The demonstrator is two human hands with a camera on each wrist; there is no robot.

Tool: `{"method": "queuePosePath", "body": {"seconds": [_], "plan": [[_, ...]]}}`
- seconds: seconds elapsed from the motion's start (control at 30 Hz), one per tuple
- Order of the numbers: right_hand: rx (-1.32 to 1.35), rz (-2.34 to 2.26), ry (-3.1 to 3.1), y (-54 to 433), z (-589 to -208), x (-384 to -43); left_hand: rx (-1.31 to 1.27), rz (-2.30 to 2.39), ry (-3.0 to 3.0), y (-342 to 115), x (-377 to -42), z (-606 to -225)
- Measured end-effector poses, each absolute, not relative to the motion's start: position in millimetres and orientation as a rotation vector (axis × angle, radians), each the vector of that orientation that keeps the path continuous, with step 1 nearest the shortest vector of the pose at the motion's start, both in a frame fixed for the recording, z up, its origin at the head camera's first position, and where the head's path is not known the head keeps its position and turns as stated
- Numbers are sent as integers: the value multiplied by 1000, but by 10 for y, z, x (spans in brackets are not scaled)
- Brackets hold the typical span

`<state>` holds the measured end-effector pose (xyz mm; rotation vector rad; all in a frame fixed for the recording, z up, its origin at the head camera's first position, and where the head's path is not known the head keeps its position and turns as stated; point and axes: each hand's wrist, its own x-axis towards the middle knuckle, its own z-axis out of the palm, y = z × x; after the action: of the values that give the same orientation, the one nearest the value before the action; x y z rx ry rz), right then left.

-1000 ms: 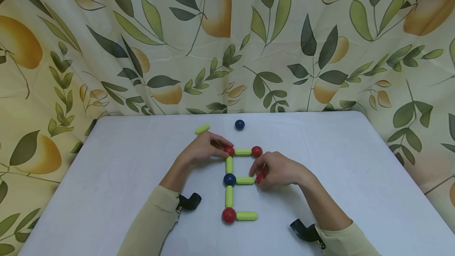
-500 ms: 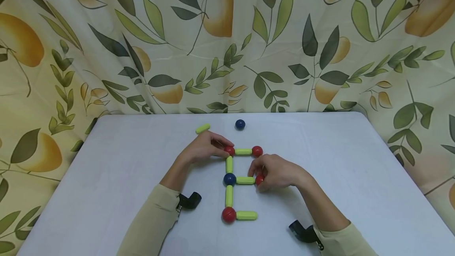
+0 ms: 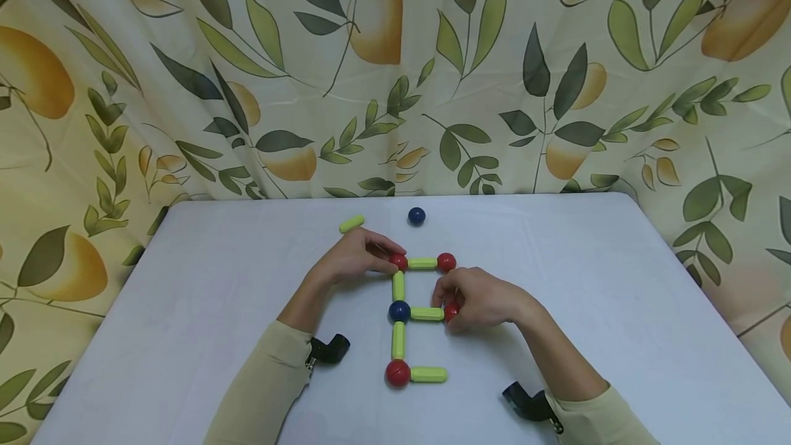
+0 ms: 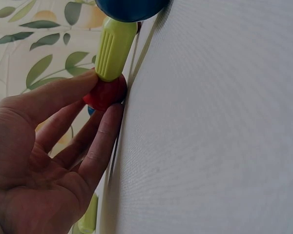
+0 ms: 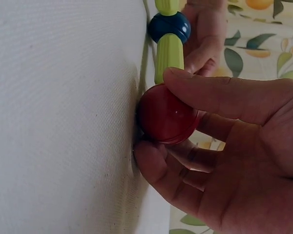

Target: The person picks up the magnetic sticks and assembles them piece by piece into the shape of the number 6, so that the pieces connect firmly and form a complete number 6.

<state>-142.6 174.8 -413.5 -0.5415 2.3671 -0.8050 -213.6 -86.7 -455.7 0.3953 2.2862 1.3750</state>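
Observation:
Red and blue balls joined by ribbed yellow-green rods form an E-like figure on the table. My left hand (image 3: 361,254) pinches the red ball (image 4: 106,93) at its upper left corner between thumb and fingers. A rod (image 4: 111,51) runs from that ball to the blue ball (image 3: 399,311) midway down. My right hand (image 3: 485,299) grips another red ball (image 5: 167,114) at the end of the middle rod (image 3: 426,314), and the two touch. The upper arm ends in a red ball (image 3: 446,262). From the lower red ball (image 3: 398,373), a rod (image 3: 429,375) points right with a bare end.
Behind the figure, a loose blue ball (image 3: 417,216) lies near the far edge of the white table (image 3: 556,239). A loose yellow-green rod (image 3: 351,224) lies just beyond my left hand. A leaf-and-fruit patterned cloth (image 3: 395,108) hangs behind the table.
My right hand has shifted slightly left with the red ball, closing the small gap to the middle rod's end. My left hand keeps its place on the upper left ball.

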Motion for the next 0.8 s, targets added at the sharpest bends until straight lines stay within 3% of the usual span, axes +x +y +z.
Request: {"method": "queuePosePath", "body": {"seconds": [0.8], "plan": [[-574,-806,2400,1765,-4134,-1442,421,1357,2313,-864,-2136,-4550]]}}
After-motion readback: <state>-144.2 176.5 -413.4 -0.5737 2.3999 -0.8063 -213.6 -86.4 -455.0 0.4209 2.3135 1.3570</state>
